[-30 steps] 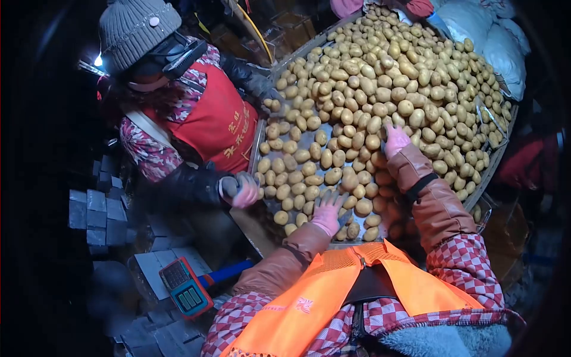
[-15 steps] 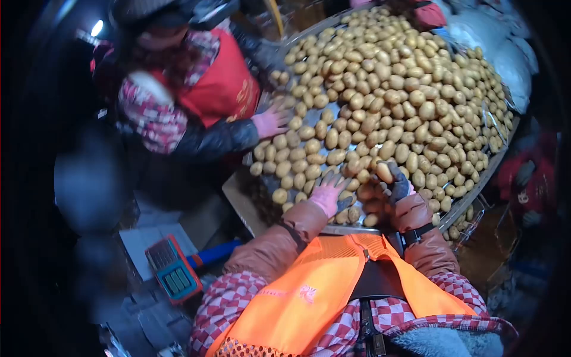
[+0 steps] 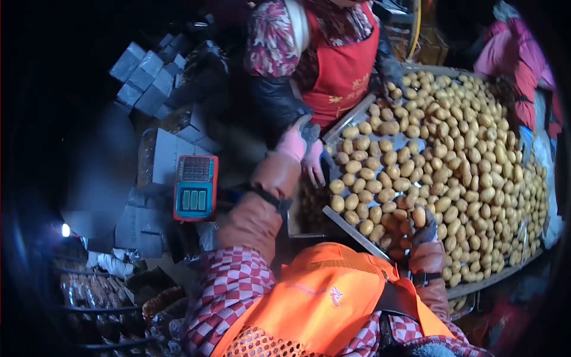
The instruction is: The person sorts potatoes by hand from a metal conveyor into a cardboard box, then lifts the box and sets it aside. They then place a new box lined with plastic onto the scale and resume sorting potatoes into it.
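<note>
Just past the orange vest (image 3: 321, 291), the hands are well apart; the right hand (image 3: 423, 229) grips a potato (image 3: 420, 216) at the near edge of the potato heap (image 3: 476, 178) on the rimmed surface (image 3: 358, 234); the left hand (image 3: 292, 143) overlaps a co-worker's gloved hand (image 3: 314, 162), its hold unclear; leftward sits a red-edged scale (image 3: 195, 188); farther off are the co-worker's red apron (image 3: 344, 68) and a pink sleeve (image 3: 496, 47).

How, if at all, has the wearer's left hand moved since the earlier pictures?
Yes: against the tray rim, the left hand has moved leftward, off the potatoes and outside.
</note>
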The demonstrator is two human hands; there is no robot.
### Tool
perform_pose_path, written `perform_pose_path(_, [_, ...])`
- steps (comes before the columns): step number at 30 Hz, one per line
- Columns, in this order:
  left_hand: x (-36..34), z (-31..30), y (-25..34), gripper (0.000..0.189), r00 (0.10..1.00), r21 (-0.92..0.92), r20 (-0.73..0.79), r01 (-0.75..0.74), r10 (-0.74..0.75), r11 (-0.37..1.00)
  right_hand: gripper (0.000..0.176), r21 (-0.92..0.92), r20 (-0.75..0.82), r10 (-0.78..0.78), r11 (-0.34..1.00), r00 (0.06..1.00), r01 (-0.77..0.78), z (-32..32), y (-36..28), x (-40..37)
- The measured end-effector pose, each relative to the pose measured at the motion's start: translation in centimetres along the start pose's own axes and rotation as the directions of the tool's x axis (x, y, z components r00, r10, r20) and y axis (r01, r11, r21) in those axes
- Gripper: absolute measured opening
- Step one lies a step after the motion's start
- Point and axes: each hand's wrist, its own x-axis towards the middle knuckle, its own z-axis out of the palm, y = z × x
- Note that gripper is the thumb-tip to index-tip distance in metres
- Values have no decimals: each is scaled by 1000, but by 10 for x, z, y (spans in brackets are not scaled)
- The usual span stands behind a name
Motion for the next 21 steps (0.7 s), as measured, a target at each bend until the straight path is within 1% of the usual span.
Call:
perform_pose_path(1, [-6,-8,-1,35,986,-259,68,167,-155,951,33,-6,25,-9,1000,1000,9,3,2,7])
perform_pose_path(2, [-11,-22,-2,37,887,-740,238,430,-397,517,33,-11,48,-15,1000,999,15,4,2,12])
perform_pose_path(3, [-15,-40,-9,39,788,-911,341,411,-512,26,33,-16,59,-21,1000,998,22,4,3,15])
perform_pose_path(4, [-13,-64,-18,41,747,-930,366,269,-555,-251,33,-25,70,-26,999,997,28,6,3,17])
perform_pose_path(5, [-1,-91,-28,44,743,-921,331,123,-581,-369,33,-31,87,-33,999,996,35,6,2,20])
perform_pose_path(6, [17,-120,-40,46,736,-912,263,-21,-624,-409,33,-38,103,-37,998,994,42,8,1,22])
perform_pose_path(7, [38,-148,-53,48,706,-907,175,-155,-686,-391,33,-46,121,-40,998,992,46,12,1,22])
perform_pose_path(8, [55,-170,-65,51,610,-902,75,-296,-789,-315,33,-55,132,-44,997,990,52,15,1,22])
perform_pose_path(10, [42,-188,-115,74,517,-774,-15,-548,-856,-317,34,-61,161,-64,995,985,75,19,0,24])
perform_pose_path(11, [29,-204,-126,62,520,-794,-60,-542,-852,-275,34,-73,175,-65,994,982,79,20,3,23])
perform_pose_path(12, [-4,-220,-110,50,578,-863,-80,-447,-812,-234,34,-72,192,-61,995,980,76,20,5,23])
perform_pose_path(13, [-46,-234,-79,41,663,-945,-55,-276,-746,-176,34,-72,204,-52,995,978,68,17,4,26])
perform_pose_path(14, [-87,-236,-47,35,739,-984,13,-110,-674,-139,34,-74,207,-52,995,977,68,15,2,30])
perform_pose_path(15, [-122,-229,-20,33,816,-992,87,16,-571,-128,34,-74,206,-56,995,977,72,17,0,33])
perform_pose_path(16, [-151,-214,-11,38,880,-983,149,81,-450,-167,34,-74,195,-57,995,979,73,17,0,36])
perform_pose_path(17, [-177,-190,-27,40,931,-928,197,76,-307,-364,34,-78,204,-67,993,977,84,17,-2,40])
perform_pose_path(18, [-211,-173,-44,43,960,-840,212,83,-183,-536,35,-82,206,-62,993,977,80,16,-2,38])
perform_pose_path(19, [-215,-172,-34,47,981,-729,181,85,-72,-679,35,-82,214,-71,993,974,90,17,-5,42])
perform_pose_path(20, [-195,-165,-48,54,923,-765,278,44,-267,-643,35,-81,223,-81,991,971,102,16,-7,44])
perform_pose_path(21, [-133,-179,-31,55,849,-804,282,-46,-448,-592,35,-85,232,-80,991,969,102,16,-7,39])
